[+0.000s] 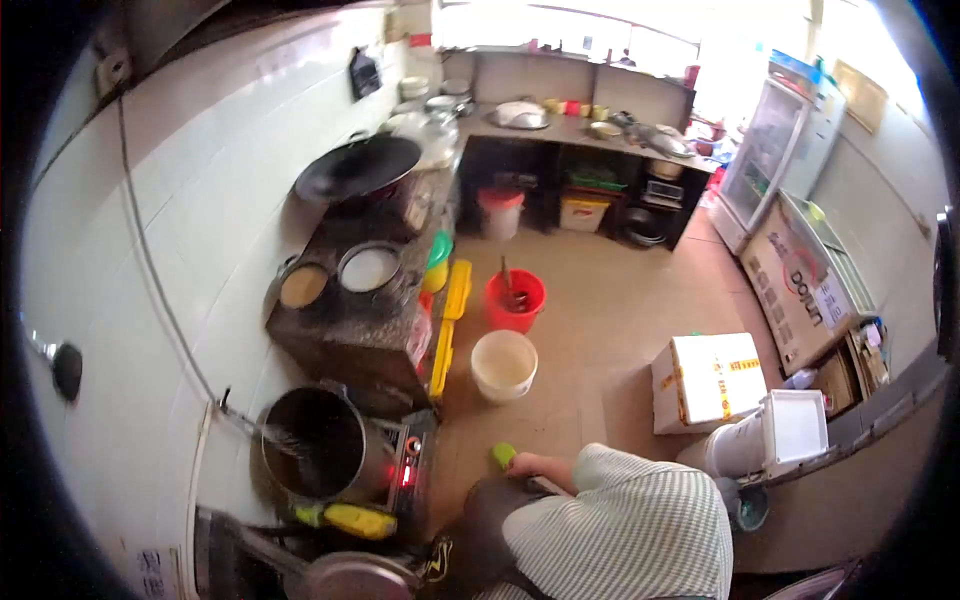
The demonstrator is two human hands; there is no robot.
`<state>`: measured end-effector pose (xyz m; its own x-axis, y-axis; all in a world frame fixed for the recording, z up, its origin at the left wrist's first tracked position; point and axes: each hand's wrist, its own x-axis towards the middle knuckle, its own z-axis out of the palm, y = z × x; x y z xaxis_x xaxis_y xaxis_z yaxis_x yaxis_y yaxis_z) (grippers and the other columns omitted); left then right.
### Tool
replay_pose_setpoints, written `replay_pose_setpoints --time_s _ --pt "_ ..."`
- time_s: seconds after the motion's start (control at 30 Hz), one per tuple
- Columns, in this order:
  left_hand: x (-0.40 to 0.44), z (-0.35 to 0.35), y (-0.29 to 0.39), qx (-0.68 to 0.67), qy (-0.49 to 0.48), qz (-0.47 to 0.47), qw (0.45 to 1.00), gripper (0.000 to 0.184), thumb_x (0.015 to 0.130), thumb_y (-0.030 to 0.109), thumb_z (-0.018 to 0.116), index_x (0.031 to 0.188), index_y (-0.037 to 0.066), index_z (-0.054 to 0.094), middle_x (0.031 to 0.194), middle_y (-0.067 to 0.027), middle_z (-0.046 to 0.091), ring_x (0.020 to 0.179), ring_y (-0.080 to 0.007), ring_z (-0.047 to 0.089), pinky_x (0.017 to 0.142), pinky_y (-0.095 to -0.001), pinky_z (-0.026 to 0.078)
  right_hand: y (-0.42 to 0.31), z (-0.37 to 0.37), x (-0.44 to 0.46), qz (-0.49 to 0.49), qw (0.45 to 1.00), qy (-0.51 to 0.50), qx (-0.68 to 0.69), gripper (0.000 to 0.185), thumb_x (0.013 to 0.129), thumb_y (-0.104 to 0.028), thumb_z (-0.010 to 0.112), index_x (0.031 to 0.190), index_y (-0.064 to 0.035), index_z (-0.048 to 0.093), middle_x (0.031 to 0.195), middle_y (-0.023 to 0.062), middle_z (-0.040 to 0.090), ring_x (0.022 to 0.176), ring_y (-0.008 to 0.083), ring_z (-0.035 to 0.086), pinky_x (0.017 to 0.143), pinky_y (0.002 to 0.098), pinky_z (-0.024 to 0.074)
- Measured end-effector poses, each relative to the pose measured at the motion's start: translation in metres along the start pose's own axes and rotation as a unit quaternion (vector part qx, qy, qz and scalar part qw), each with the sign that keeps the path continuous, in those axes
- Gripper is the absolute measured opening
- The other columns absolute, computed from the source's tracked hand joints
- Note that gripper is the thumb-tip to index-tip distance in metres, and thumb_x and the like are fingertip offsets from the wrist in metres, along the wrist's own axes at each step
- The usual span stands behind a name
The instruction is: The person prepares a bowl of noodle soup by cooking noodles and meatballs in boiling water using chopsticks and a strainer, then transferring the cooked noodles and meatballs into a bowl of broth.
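My right hand (523,466) reaches out low from a striped sleeve (640,510), its fingers closed at the end of a lime-green object (502,456). Too little of that object shows to tell its kind. My left hand is out of view. Beyond the right hand, a white bucket (504,368) stands on the floor. Behind it is a red bucket (516,300) with a long handle sticking out. To the left, a large deep pot (312,445) sits beside a lit control panel (408,470), with water seemingly spraying in from a wall tap.
A tiled stove counter (345,335) carries a wok (360,167) and two round pots. A taped white box (708,378) and a white tub (733,450) stand at right. Farther right is a chest freezer (795,275). A yellow-green tool (360,521) lies near the big pot.
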<state>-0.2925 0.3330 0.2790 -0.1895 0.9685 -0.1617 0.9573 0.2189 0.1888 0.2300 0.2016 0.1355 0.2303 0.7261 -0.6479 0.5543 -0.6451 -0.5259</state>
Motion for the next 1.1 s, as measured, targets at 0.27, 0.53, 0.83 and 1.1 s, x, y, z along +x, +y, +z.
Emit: replay_pose_setpoints --time_s 0.27,0.53,0.83,1.1 --pt "-0.025 -0.003 -0.02 -0.012 0.04 -0.021 0.999 0.05 0.068 0.016 0.07 0.114 0.003 0.054 0.1 -0.0204 0.059 0.093 -0.0363 0.056 0.082 -0.0413 0.046 -0.137 -0.031 -0.032 -0.253 0.948 -0.186 -0.057 0.084 0.07 -0.051 0.069 0.133 -0.0048 0.036 0.124 0.0146 0.05 0.115 0.0257 0.047 0.096 0.0365 0.038" --pt "-0.025 -0.016 -0.007 -0.021 0.009 -0.109 0.994 0.059 0.064 0.012 0.075 0.117 0.003 0.05 0.108 -0.0193 0.054 0.101 -0.0345 0.053 0.085 -0.04 0.046 -0.183 -0.082 -0.073 -0.385 0.841 -0.374 -0.064 0.093 0.069 -0.023 0.075 0.141 -0.0095 0.018 0.143 0.0112 0.026 0.131 0.0224 0.025 0.108 0.0358 0.0205" --pt "-0.023 -0.006 -0.017 -0.023 0.016 -0.105 0.994 0.06 0.065 0.012 0.075 0.118 0.003 0.049 0.115 -0.0207 0.049 0.103 -0.0345 0.053 0.086 -0.0388 0.046 -0.187 -0.096 -0.09 -0.325 0.856 -0.37 -0.157 0.094 0.067 -0.017 0.073 0.141 -0.0074 0.017 0.141 0.0149 0.03 0.129 0.0258 0.03 0.105 0.0359 0.0283" --pt "-0.017 0.004 -0.02 -0.021 0.014 -0.128 0.992 0.06 0.067 0.011 0.073 0.12 0.004 0.046 0.117 -0.0205 0.048 0.103 -0.0347 0.053 0.087 -0.0395 0.046 -0.214 -0.081 -0.094 -0.42 0.845 -0.328 -0.048 0.097 0.069 -0.017 0.073 0.142 -0.0065 0.01 0.146 0.014 0.019 0.134 0.0244 0.019 0.109 0.0347 0.0171"
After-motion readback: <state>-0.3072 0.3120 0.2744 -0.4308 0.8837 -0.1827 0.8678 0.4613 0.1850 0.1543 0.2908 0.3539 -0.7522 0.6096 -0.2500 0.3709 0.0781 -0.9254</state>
